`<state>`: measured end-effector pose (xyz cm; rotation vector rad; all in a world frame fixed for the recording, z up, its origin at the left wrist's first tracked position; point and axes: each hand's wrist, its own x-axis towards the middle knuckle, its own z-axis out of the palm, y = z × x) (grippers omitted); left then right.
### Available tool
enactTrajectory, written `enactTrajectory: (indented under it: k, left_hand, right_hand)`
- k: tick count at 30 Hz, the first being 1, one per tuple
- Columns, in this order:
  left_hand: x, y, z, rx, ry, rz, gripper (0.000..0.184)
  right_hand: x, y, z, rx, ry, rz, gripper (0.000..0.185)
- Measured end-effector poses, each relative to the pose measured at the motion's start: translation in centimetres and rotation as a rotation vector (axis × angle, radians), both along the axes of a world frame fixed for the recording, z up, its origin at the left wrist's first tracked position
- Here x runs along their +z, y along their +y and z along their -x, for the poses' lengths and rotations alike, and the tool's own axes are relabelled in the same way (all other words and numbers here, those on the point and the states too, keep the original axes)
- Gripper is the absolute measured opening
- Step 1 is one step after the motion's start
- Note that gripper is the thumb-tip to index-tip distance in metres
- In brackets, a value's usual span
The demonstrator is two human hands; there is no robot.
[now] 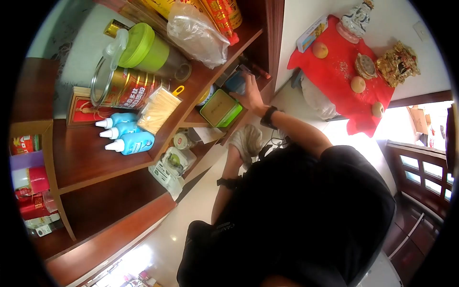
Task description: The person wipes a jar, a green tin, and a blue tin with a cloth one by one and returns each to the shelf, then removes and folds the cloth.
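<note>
My right hand (252, 97) reaches into a wooden shelf compartment, its thumb and fingers apart. It is beside a green-rimmed box (221, 108) and in front of a bluish clear container (235, 82); whether it touches them is unclear. My left hand (233, 157) is lower, outside the shelf, with a pale crumpled cloth (248, 143) in it that covers most of the fingers. Each wrist has a dark band.
The wooden shelf (103, 165) holds blue bottles (136, 142), cotton swabs (159, 111), a large tin (129, 88), a green-lidded jar (143, 50) and a plastic bag (198, 33). Figurines and fruit stand on a red cloth (334, 62) at right.
</note>
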<state>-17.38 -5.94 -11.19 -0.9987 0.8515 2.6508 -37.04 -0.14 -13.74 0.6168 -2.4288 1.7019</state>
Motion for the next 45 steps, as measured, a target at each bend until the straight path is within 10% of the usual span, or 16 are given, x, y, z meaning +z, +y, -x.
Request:
enactTrajectory:
  k: [11, 13, 16, 18, 22, 25, 27, 30, 33, 35, 38, 41, 43, 45]
  left_hand:
    - [1.7, -0.4, -5.3, 0.038, -0.068, 0.009, 0.027]
    - [0.5, -1.2, -7.0, -0.207, 0.468, 0.325, 0.025]
    - [0.9, -1.4, -9.8, -0.326, 0.403, 0.053, 0.02]
    - [-2.6, -2.1, -11.6, -0.172, 0.435, -0.591, 0.038]
    - [-6.3, -1.3, -16.5, -0.009, 0.12, 0.1, 0.037]
    - [-6.6, -2.1, -16.6, -0.423, 0.026, 0.562, 0.042]
    - [-3.5, -1.3, -17.1, -0.467, -0.029, 0.68, 0.044]
    - [-1.7, -0.7, -19.1, -0.208, 0.278, 0.187, 0.042]
    - [-1.5, 0.8, -18.7, -0.226, 0.233, -0.03, 0.045]
    - [0.5, 3.7, -17.3, -0.576, 0.433, 0.552, 0.045]
    - [1.8, 8.9, -15.6, -0.668, 0.591, 0.603, 0.04]
    - [8.3, 17.2, -13.0, -0.704, 0.445, 0.037, 0.032]
    - [10.8, 24.5, -11.8, -1.227, 0.679, 1.018, 0.031]
    - [9.3, 29.4, -11.4, -1.319, 0.799, 1.003, 0.03]
  right_hand:
    - [-3.0, 1.0, -1.3, 0.155, -0.029, -0.07, 0.05]
    - [-3.0, 1.8, -1.7, 0.179, 0.045, -0.141, 0.049]
    - [-1.8, 2.7, -3.3, 0.134, 0.071, -0.18, 0.053]
    - [-0.5, 3.3, -5.4, 0.009, 0.097, -0.154, 0.055]
    - [0.7, 5.2, -11.7, -0.024, 0.062, -0.076, 0.05]
    - [-1.1, 8.2, -16.3, 0.395, -0.119, -0.292, 0.032]
    - [-1.9, 10.1, -19.4, 0.69, -0.285, -0.41, 0.025]
    - [-3.0, 12.8, -22.8, 0.782, -0.438, -0.49, 0.022]
    - [-0.3, 16.7, -23.9, 0.993, -0.775, -0.059, 0.036]
    - [0.3, 20.4, -23.6, 1.175, -0.997, 0.007, 0.038]
    - [4.1, 27.1, -25.5, 0.988, -0.975, 0.239, 0.039]
    - [8.1, 34.8, -28.6, 0.687, -0.855, 0.29, 0.057]
    - [8.7, 40.4, -30.7, 0.591, -0.82, 0.316, 0.066]
    - [7.2, 46.2, -33.0, 0.511, -0.807, 0.379, 0.061]
